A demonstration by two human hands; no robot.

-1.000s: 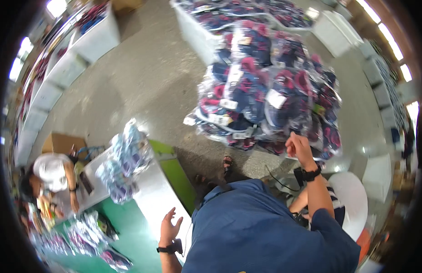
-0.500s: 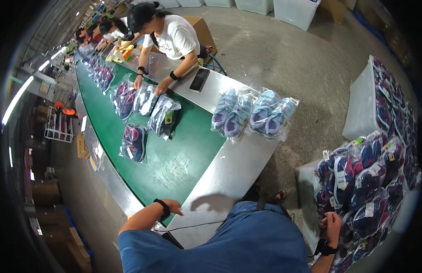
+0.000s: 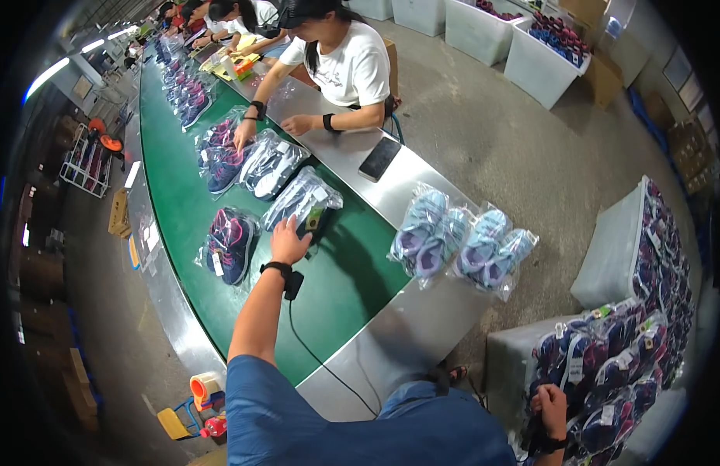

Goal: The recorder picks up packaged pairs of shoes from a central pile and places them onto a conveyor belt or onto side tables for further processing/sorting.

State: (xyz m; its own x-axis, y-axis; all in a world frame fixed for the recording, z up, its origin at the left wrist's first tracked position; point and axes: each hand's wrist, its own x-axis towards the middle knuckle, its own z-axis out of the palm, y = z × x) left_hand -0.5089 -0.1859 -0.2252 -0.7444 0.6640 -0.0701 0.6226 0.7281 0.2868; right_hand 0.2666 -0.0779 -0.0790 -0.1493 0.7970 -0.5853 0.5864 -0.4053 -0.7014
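Note:
My left hand [image 3: 291, 241] is stretched out over the green conveyor belt [image 3: 340, 268], fingers apart. Its fingertips reach the near edge of a clear-bagged pair of dark shoes [image 3: 304, 203]; I cannot tell whether they press on it. Just left of the hand lies a bagged pair of navy and pink sneakers [image 3: 229, 245]. Beyond are another bagged dark pair with pale soles [image 3: 271, 165] and more bagged navy and pink sneakers [image 3: 219, 159]. Low at the right, my right hand [image 3: 549, 408] hangs with curled fingers beside heaped bagged sneakers [image 3: 601, 365], seemingly holding nothing.
Two bagged pairs of light blue sneakers [image 3: 461, 241] rest on the metal table edge. A phone [image 3: 380, 159] lies farther back. Across the belt a co-worker [image 3: 348, 66] reaches toward the bagged shoes. Grey bins [image 3: 608, 241] stand at the right; a cable trails from my left wrist.
My left hand has moved forward from the near metal edge to the bagged dark shoes. The co-worker has let go of one bagged pair, and one hand has drawn back. The view has shifted.

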